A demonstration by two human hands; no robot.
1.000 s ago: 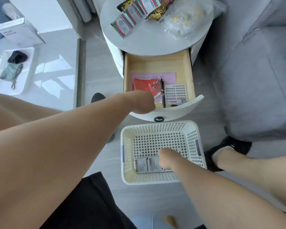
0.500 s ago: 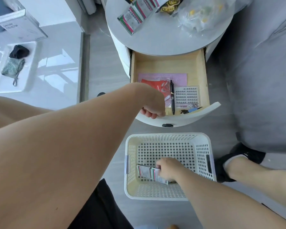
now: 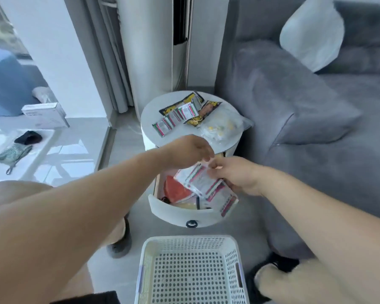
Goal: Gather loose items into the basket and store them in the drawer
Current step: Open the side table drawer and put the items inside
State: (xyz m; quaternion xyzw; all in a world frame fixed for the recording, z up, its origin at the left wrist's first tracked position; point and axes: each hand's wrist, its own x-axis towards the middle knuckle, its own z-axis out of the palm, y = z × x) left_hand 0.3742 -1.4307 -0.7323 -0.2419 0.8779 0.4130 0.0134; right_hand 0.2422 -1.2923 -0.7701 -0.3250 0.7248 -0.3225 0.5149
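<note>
My right hand [image 3: 235, 175] grips a strip of white sachets [image 3: 203, 185] with red and green stripes and holds it above the open drawer [image 3: 180, 212] of the round white side table [image 3: 180, 137]. My left hand [image 3: 188, 151] hovers over the strip's upper end with its fingertips at that end. In the drawer lie a red packet [image 3: 176, 189] and some other flat items, partly hidden by the strip. The white perforated basket [image 3: 191, 270] stands on the floor in front of the drawer, with nothing visible inside it.
More striped sachets [image 3: 173, 118], black and yellow snack packets [image 3: 203, 113] and a clear bag [image 3: 222, 126] lie on the table top. A grey sofa [image 3: 305, 128] stands to the right. My feet rest on the floor on both sides of the basket.
My right hand took the sachet strip out of the basket and lifted it over the drawer. My left hand left the drawer's front and rose to meet the strip. The view tilted upward.
</note>
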